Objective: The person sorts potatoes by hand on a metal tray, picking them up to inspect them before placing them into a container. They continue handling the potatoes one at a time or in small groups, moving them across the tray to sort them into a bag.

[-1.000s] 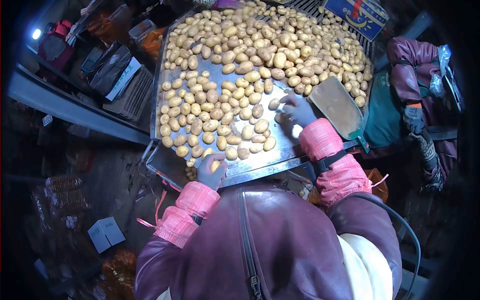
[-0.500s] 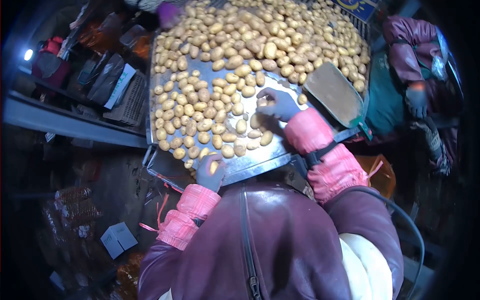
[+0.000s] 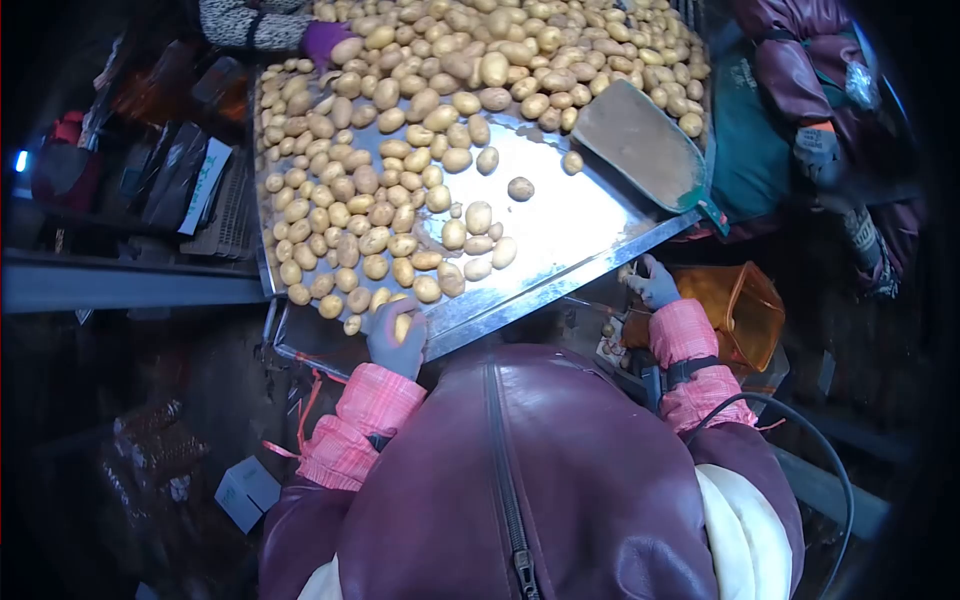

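My left hand (image 3: 397, 338), in a grey glove, rests at the sorting table's near left corner, fingers curled round a potato (image 3: 403, 326). Beyond the table's near edge is my right hand (image 3: 655, 283), also gloved, with its fingers closed on a small brownish lump that looks like a potato (image 3: 627, 272). It is beside an open orange mesh bag (image 3: 752, 315). Many loose potatoes (image 3: 375, 240) cover the left and far parts of the metal table (image 3: 570, 225). A single potato (image 3: 520, 189) lies apart on the bare metal.
A scoop with a green handle (image 3: 640, 145) lies at the table's right side. Another person's purple-gloved hand (image 3: 326, 42) reaches in at the far left. A second person's sleeve (image 3: 795, 75) is at the right. A dark cable (image 3: 835, 460) loops beside my right arm.
My right hand has left the tabletop and moved right, over the near edge towards the orange bag. My left hand stays at the corner. The view has shifted, showing more of the purple-gloved person.
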{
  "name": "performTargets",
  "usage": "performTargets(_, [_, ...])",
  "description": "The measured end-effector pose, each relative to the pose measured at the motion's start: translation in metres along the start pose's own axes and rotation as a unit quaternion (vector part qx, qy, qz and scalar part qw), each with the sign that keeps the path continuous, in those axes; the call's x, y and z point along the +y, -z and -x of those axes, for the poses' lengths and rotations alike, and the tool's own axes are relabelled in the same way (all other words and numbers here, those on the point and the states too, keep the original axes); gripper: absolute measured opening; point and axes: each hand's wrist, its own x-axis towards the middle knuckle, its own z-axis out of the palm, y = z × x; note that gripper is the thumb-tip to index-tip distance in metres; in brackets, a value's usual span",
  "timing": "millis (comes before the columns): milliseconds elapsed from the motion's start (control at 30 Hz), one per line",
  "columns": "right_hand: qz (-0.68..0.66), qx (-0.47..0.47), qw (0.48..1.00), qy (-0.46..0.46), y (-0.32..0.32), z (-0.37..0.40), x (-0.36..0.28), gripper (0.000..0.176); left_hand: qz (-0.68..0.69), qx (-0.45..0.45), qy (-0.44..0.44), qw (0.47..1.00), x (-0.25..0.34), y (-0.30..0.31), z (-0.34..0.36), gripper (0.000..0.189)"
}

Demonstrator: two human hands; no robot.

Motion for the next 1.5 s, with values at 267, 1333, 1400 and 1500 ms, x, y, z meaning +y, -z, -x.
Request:
performTargets(267, [-0.061,-0.33,0.942,0.022,0.012,0.048,-0.194,0.025,0.05,-0.002,0.033,0.998,0.004,-0.002,0.002,0.022])
performTargets(1333, [0.27,-0.181,0.897,0.299,-0.204,-0.05,-0.32,0.023,-0.032,0.008,-0.023,0.999,0.001,-0.001,0.002,0.027])
performTargets(1400, [0.109,-0.171,0.933,0.298,-0.189,-0.06,-0.302,0.021,-0.012,0.006,-0.014,1.0,-0.002,-0.002,0.001,0.027])
performTargets(1500, [-0.046,-0.233,0.951,0.197,-0.121,-0.032,-0.313,0.019,-0.001,0.001,-0.011,1.0,-0.011,-0.005,0.0,0.027])
